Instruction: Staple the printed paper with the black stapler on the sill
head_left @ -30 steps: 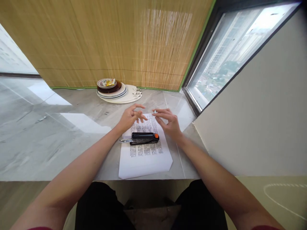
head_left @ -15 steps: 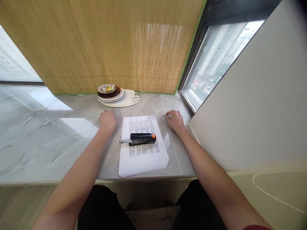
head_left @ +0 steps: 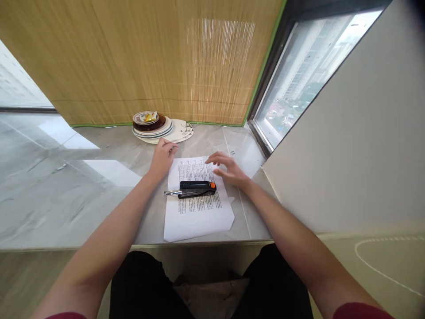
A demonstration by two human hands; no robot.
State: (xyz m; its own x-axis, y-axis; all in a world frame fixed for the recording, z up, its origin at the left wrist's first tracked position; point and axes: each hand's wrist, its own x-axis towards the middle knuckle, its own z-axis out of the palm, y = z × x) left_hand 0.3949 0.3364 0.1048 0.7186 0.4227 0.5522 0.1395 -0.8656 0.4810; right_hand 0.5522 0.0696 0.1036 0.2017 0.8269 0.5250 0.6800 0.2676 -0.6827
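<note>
A printed sheet of paper (head_left: pixel 198 208) lies on the grey marble ledge (head_left: pixel 83 195) in front of me. A black stapler with an orange end (head_left: pixel 195 188) rests across its middle. My left hand (head_left: pixel 162 156) sits at the paper's top left corner, fingers curled loosely and touching the ledge beside the sheet. My right hand (head_left: pixel 226 167) hovers over the paper's top right part with fingers spread, holding nothing.
A stack of plates and a brown bowl (head_left: pixel 153 125) stands at the back against a bamboo blind (head_left: pixel 149 62). A window (head_left: pixel 299 66) runs along the right, and a pale wall (head_left: pixel 348 146) closes in the right side. My dark-trousered knees are under the ledge edge.
Both hands moved inward from the bare ledge on either side of the paper to its top corners. The stapler and paper stayed put.
</note>
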